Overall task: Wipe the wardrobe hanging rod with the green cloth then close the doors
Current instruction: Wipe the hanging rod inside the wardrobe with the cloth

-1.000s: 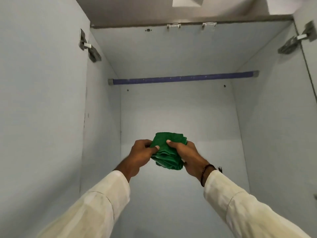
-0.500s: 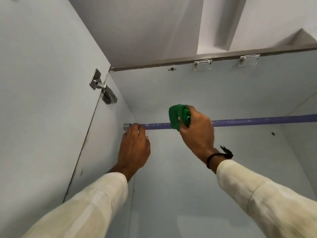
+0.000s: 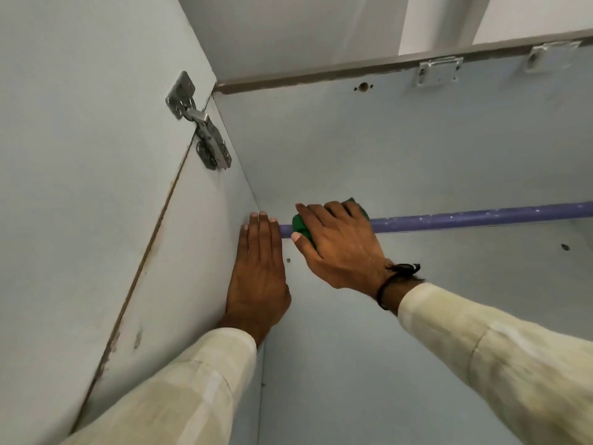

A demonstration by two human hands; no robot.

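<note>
The purple hanging rod (image 3: 481, 218) runs across the inside of the pale blue wardrobe. My right hand (image 3: 340, 245) holds the folded green cloth (image 3: 301, 228) around the rod near its left end; most of the cloth is hidden under my fingers. My left hand (image 3: 258, 271) lies flat with fingers straight against the wardrobe's left side wall (image 3: 205, 252), right beside the rod's left end, which it covers. The left door (image 3: 80, 155) stands open at the left.
A metal hinge (image 3: 200, 123) joins the open left door to the side wall. Two metal brackets (image 3: 438, 70) sit under the top panel's front edge. Small screw holes mark the back wall (image 3: 417, 149). The right door is out of view.
My right hand has slid the cloth left along the rod toward the side wall. My left hand has flattened against the wall. The view has moved closer and to the left.
</note>
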